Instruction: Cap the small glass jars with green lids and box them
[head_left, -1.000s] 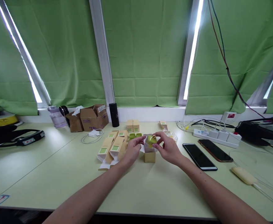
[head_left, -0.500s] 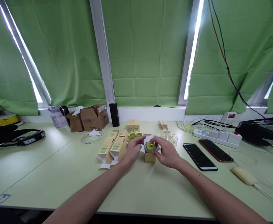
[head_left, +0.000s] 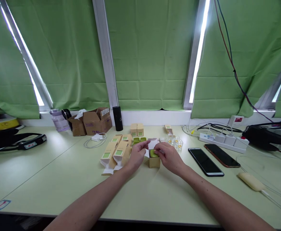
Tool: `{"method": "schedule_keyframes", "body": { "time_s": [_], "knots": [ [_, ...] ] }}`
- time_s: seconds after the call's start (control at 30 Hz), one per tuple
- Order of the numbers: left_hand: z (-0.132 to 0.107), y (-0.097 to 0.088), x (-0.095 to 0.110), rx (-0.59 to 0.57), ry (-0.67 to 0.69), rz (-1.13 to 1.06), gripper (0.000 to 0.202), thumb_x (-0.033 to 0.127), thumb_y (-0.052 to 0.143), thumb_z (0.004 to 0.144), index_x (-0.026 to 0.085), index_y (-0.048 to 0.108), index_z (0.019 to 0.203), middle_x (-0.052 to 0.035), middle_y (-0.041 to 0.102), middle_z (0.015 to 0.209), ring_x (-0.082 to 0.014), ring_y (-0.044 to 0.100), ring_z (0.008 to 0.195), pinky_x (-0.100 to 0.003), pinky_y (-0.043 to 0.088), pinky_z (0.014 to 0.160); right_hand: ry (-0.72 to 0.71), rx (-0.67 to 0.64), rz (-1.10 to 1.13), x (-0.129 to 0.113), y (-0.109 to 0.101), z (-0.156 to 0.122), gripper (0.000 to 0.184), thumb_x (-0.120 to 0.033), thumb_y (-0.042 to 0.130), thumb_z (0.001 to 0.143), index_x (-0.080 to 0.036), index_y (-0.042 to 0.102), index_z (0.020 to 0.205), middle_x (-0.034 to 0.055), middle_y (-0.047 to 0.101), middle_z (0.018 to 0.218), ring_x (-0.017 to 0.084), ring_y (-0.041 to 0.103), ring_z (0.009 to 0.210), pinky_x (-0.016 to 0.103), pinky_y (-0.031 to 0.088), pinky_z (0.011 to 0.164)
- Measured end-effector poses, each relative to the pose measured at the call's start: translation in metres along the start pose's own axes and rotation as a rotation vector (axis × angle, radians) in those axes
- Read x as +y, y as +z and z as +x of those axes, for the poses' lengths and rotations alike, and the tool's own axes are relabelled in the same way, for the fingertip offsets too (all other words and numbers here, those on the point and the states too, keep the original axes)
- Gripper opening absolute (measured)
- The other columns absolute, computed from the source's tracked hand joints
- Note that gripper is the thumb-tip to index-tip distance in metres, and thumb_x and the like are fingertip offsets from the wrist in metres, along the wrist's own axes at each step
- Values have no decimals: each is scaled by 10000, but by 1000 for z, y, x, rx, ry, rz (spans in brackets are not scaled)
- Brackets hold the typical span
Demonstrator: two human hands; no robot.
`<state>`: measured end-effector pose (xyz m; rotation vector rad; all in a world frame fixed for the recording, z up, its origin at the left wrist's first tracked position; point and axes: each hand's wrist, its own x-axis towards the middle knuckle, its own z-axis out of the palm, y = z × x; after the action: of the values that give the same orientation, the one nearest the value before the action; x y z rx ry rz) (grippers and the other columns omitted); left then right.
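A small open cardboard box [head_left: 154, 163] stands upright in front of me, its white inner flap [head_left: 153, 141] raised at the back. Inside its top sits a squarish green-lidded jar [head_left: 152, 154], mostly sunk below the rim. My right hand [head_left: 167, 156] is closed, its bent fingers on the jar's lid. On the other side, my left hand [head_left: 137, 153] has its fingertips at the flap's left edge, closed on the box's flap. Behind the left hand are more green-lidded jars [head_left: 139, 139]. Several cardboard boxes with green labels [head_left: 109, 154] lie left of it, their ends open.
Two closed boxes [head_left: 136, 129] stand farther back. Clear plastic containers [head_left: 175, 141] sit behind my right hand. Two phones [head_left: 206, 162], a cream mouse-shaped device [head_left: 251, 181] and a power strip [head_left: 223, 142] lie on the right. Larger cartons [head_left: 97, 122] and a black bottle [head_left: 117, 118] line the back left.
My right hand has lowered the green-lidded jar from above the box's opening down into the box. The left hand has stayed in place beside the flap.
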<state>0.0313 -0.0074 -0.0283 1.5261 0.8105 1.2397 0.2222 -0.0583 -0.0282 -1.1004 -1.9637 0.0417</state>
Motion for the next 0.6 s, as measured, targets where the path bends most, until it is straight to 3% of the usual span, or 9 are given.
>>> {"method": "schedule_keyframes", "body": {
  "time_s": [0.37, 0.6],
  "knots": [
    [0, -2, -5, -10, 27, -12, 581, 87, 552, 659, 129, 779, 1192, -91, 772, 1035, -214, 678, 974, -350, 531, 930, 55, -3, 6, 1, 3, 4, 186, -107, 634, 914, -241, 722, 820, 58, 678, 972, 219, 664, 843, 381, 564, 766],
    [1, 0, -6, -2, -7, -15, 613, 74, 538, 644, 115, 771, 1210, -103, 778, 1062, -209, 678, 953, -330, 536, 878, 87, -40, -12, -1, 4, 6, 226, -71, 653, 891, -228, 778, 786, 60, 673, 960, 215, 664, 845, 383, 572, 762]
  ]
}}
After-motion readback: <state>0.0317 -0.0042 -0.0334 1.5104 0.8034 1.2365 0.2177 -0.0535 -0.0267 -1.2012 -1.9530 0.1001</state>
